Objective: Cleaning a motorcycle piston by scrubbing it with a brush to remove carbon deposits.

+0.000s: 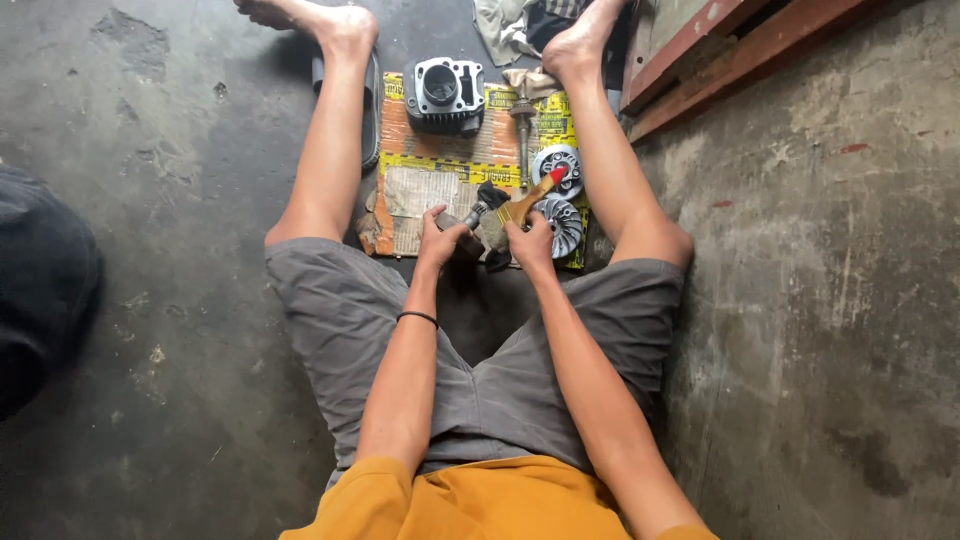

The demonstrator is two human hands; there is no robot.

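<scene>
You sit on the concrete floor (150, 300) with flattened cardboard (440, 165) between your legs. Your left hand (440, 240) is closed around a small dark metal part (462, 220) at the cardboard's near edge. Your right hand (532, 243) grips a wooden-handled paintbrush (530, 200), bristles against that part. This looks like the cleaning step. The next stroke calls for a steady left hold, turning the part to meet the bristles. A finned cylinder block (443, 95) rests at the far edge, two round pulley discs (558, 165) along the right edge.
</scene>
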